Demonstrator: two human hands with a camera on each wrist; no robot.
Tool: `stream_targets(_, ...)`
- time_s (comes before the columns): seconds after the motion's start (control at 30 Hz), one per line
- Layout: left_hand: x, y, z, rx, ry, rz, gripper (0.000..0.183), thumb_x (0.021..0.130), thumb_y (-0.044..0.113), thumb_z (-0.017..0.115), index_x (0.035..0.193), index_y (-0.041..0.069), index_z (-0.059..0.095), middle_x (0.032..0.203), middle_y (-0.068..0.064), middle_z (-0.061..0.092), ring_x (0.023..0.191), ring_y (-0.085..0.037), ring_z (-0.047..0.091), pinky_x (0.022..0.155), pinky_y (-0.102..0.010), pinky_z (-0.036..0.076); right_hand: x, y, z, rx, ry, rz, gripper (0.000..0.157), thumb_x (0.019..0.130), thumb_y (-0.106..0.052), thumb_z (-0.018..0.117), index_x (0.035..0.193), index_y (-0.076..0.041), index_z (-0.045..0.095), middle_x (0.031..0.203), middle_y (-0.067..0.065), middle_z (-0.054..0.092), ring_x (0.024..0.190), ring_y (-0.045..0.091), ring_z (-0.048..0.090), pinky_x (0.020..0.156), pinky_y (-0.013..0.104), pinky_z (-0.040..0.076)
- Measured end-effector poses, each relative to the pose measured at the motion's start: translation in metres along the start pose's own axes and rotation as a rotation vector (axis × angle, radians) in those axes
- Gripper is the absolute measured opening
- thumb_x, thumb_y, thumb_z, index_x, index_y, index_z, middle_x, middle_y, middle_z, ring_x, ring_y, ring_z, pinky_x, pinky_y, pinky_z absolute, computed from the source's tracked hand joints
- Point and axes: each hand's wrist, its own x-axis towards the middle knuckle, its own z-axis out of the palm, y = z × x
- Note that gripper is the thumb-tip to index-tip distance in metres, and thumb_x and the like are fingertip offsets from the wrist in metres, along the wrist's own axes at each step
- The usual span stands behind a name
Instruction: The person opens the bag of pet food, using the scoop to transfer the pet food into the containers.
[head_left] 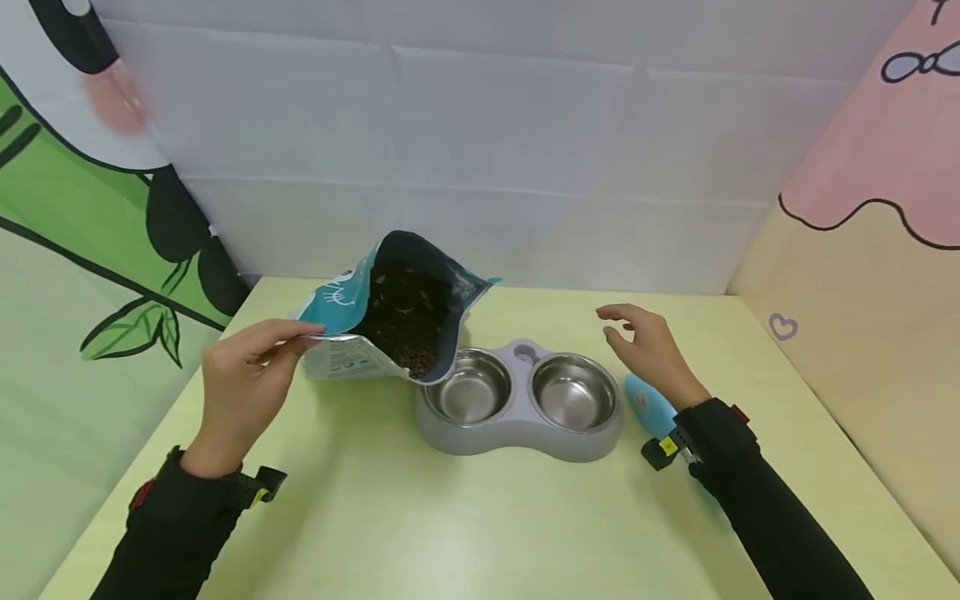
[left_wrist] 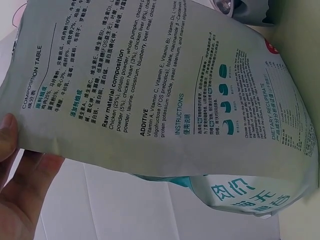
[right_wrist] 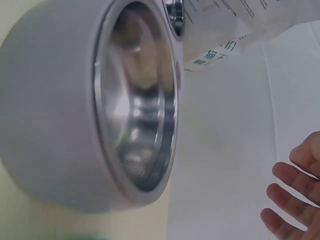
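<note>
A pet food bag (head_left: 337,308), teal and silver, is tilted with its wide mouth facing me, and brown kibble (head_left: 405,321) shows inside. My left hand (head_left: 251,375) pinches the bag's top edge at its left corner; in the left wrist view, thumb and fingers grip the printed back panel (left_wrist: 150,100). Just right of the bag stands a grey double pet bowl (head_left: 517,433) with two steel dishes, the left one partly behind the bag. Nothing is in my right hand (head_left: 652,346), held above the table right of the bowl with fingers loosely bent.
A light blue object (head_left: 648,404) lies on the table under my right wrist, partly covered by the arm; its kind is unclear. The pale yellow table (head_left: 390,525) meets a white wall covering (head_left: 525,167) behind. Printed panels stand at both sides.
</note>
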Motion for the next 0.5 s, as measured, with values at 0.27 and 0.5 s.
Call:
stream_targets(0.27, 0.000, -0.001, -0.001, -0.016, 0.020, -0.007, 0.026, 0.071, -0.011, 0.066, 0.089, 0.007, 0.069, 0.084, -0.007, 0.067, 0.072, -0.002, 0.055, 0.067, -0.008, 0.042, -0.022, 0.015, -0.008, -0.046, -0.007, 0.057, 0.028, 0.089, -0.009, 0.052, 0.116, -0.006, 0.053, 0.112, 0.014, 0.057, 0.106, 0.029, 0.049, 0.088, 0.051, 0.042)
stream_targets(0.5, -0.001, -0.002, 0.001, -0.031, 0.018, -0.012, 0.027, 0.070, -0.011, 0.067, 0.089, 0.007, 0.069, 0.084, -0.007, 0.067, 0.072, -0.002, 0.054, 0.067, -0.008, 0.042, -0.046, 0.023, -0.015, -0.097, -0.017, 0.134, 0.029, 0.090, -0.011, 0.052, 0.118, -0.005, 0.052, 0.113, 0.016, 0.056, 0.109, 0.033, 0.046, 0.088, 0.054, 0.039)
